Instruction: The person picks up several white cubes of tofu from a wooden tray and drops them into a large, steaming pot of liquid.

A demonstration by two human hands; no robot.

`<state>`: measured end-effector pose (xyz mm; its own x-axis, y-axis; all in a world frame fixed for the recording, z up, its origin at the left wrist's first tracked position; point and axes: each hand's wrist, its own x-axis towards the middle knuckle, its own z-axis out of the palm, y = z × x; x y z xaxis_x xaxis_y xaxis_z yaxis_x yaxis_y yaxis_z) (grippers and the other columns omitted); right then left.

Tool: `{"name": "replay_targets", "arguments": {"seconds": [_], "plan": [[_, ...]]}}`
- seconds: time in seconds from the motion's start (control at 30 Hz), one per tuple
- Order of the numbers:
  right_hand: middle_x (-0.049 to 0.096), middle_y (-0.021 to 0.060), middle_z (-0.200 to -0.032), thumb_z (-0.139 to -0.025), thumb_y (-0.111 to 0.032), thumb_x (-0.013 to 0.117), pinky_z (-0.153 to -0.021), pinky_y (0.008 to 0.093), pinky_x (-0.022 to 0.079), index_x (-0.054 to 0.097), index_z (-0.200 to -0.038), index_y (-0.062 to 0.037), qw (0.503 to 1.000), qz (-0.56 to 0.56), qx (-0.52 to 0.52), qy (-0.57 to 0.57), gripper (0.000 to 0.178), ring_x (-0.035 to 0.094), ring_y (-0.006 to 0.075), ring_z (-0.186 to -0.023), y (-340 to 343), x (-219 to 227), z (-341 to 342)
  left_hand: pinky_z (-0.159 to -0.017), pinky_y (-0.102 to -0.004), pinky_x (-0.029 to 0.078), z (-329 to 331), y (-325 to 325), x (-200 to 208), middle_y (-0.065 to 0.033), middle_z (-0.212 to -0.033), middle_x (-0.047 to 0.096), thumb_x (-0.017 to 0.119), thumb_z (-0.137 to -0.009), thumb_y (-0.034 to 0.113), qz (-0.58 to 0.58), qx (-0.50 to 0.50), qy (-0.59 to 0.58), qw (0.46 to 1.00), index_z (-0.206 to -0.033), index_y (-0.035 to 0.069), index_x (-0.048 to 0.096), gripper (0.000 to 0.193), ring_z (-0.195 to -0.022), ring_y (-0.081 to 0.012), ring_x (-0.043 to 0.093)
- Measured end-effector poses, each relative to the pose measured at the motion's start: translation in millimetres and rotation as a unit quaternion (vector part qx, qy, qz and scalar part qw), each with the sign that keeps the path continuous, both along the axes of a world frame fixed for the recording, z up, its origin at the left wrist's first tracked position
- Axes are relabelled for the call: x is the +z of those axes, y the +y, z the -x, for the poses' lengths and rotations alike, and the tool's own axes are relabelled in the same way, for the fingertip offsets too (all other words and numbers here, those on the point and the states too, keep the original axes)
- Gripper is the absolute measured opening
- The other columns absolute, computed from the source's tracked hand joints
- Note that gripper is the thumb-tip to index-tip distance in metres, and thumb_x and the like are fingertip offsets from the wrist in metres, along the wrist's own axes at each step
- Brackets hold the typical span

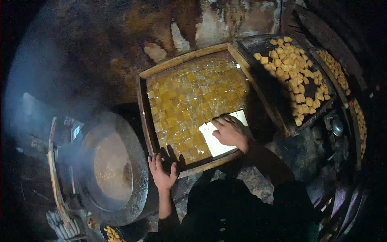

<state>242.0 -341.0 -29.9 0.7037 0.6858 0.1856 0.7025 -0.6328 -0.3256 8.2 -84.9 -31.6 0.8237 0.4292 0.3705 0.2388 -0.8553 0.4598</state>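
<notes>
Slabs of white tofu [219, 148], scored or cut into pieces, lie in the near right corner of a wooden-framed tray [183, 61] with a woven, yellow-brown base. My right hand [230, 132] is over the tofu, its bent fingers at the far part and the thumb set apart, gripping it; the fingertips are partly hidden. At the tray's near left corner, my left hand [164, 174] rests against the frame, fingers spread and holding nothing. Small white crumbs dot the woven base.
A large steaming wok [139, 189] of brownish liquid stands close on the left. Beside it leans a long wooden stick [53, 173]. To the right, a dark tray [264, 80] bears many golden fried pieces [288, 66]; further trays with similar pieces [332, 66] lie beyond. A stained wall rises behind.
</notes>
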Motion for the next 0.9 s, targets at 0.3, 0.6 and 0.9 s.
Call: {"name": "replay_targets", "arguments": {"seconds": [0.3,0.6,0.9], "plan": [[0.058,0.0245,-0.128,-0.093,-0.028,0.06,-0.103,0.0458,0.043,0.05,-0.134,-0.0005,0.963,-0.018,-0.269,-0.021,0.05,0.054,0.0388,-0.122,-67,-97,-28,-0.116,-0.0516,0.026,-5,28,7,-0.0309,-0.15,0.034,0.076,-0.079,0.027,0.142,-0.047,0.006,0.989,-0.142,0.001,0.041,0.077,-0.141,-0.0497,0.028],[0.067,0.0185,-0.116,-0.091,-0.034,0.059,-0.095,0.0471,0.048,0.061,-0.122,-0.0058,0.961,0.051,-0.272,0.022,0.041,0.062,0.0387,-0.107,-45,-30,-48,-0.115,-0.0575,0.027,-6,36,-4,-0.0327,-0.151,0.03,0.077,-0.079,0.028,0.116,-0.077,-0.016,0.99,-0.139,0.002,0.045,0.072,-0.141,-0.0552,0.024],[0.062,0.0189,-0.084,-0.09,-0.029,0.061,-0.071,0.0492,0.048,0.06,-0.099,-0.0089,0.975,0.049,-0.216,0.0,0.022,0.062,0.0415,-0.079,-51,-21,-57,-0.109,-0.0591,0.036,-7,41,-6,-0.0347,-0.149,0.033,0.081,-0.073,0.028,0.066,-0.089,-0.04,0.993,-0.133,0.002,0.054,0.07,-0.137,-0.0583,0.03]]}}
